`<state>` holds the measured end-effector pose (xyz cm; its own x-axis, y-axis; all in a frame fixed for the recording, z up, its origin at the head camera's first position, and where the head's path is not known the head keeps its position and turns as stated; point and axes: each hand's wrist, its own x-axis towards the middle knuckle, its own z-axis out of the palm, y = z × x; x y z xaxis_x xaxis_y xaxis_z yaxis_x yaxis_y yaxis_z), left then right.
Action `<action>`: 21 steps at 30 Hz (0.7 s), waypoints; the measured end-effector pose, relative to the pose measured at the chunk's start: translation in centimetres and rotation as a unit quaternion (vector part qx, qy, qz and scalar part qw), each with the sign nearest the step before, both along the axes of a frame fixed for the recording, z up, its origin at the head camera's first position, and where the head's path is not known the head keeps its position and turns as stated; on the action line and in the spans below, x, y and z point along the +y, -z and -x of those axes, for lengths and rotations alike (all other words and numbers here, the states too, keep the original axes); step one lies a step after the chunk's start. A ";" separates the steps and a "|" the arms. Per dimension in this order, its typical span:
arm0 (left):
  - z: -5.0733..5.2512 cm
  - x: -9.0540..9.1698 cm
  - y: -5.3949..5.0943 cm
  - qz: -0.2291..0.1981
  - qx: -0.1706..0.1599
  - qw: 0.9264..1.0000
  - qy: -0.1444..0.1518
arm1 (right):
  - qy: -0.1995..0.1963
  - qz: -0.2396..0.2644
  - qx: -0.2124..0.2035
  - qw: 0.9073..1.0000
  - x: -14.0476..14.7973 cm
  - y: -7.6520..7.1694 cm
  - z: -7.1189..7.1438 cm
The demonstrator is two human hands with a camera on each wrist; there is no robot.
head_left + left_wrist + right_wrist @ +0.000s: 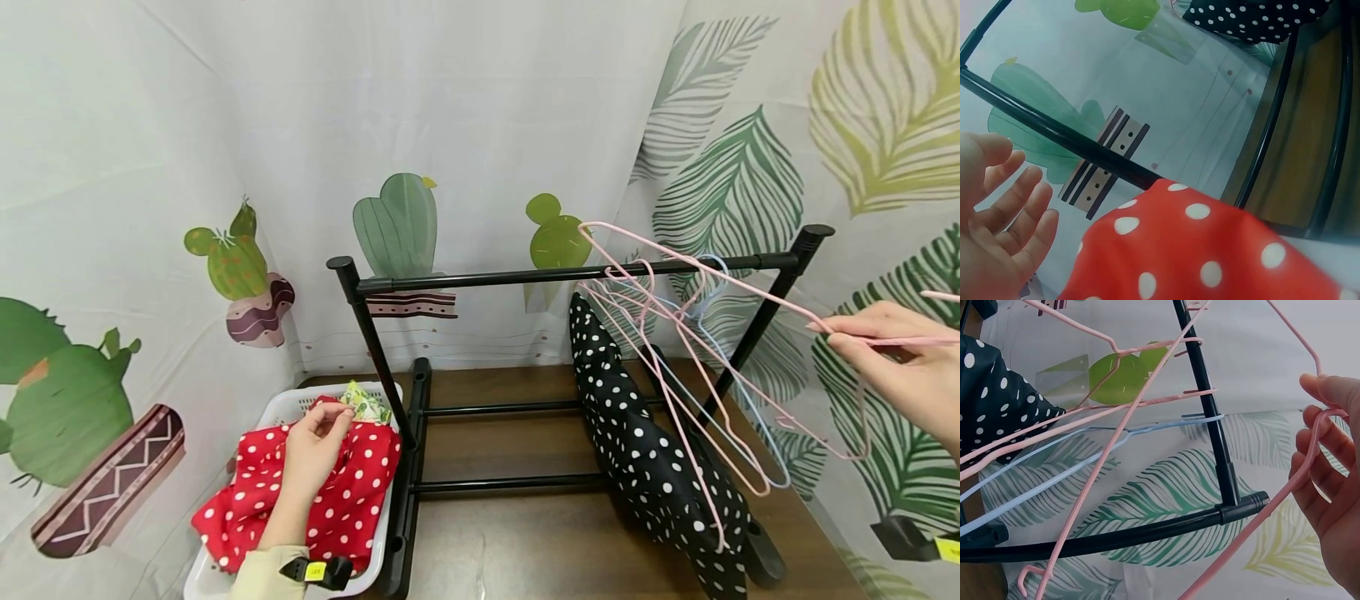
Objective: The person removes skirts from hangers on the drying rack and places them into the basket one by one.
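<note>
My left hand (311, 454) is over a red cloth with white dots (360, 492), lying in a white basket (198, 579). In the left wrist view, that hand (1004, 231) has loosely bent fingers holding nothing, beside the red cloth (1200, 250). My right hand (900, 350) pinches a pink hanger (780, 302) at the right, raised in front of the rack. The right wrist view shows thumb and fingers of this hand (1335, 469) around the hanger's pink bar (1229, 552). Part of the hanger lies outside the head view.
A black rack (480, 279) stands on a brown wooden surface (510, 533). On its right half hang several pink hangers, a blue hanger (1054, 481) and a black cloth with white dots (630, 425). A green patterned cloth (366, 404) lies at the basket's back. Printed curtains are behind.
</note>
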<state>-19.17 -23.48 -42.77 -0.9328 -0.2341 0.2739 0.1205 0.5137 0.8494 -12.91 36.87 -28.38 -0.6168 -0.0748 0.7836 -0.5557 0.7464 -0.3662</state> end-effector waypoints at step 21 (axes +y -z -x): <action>0.4 1.6 1.0 -0.020 -0.014 1.000 0.015 | -0.003 0.051 0.021 0.998 2.4 2.0 -1.3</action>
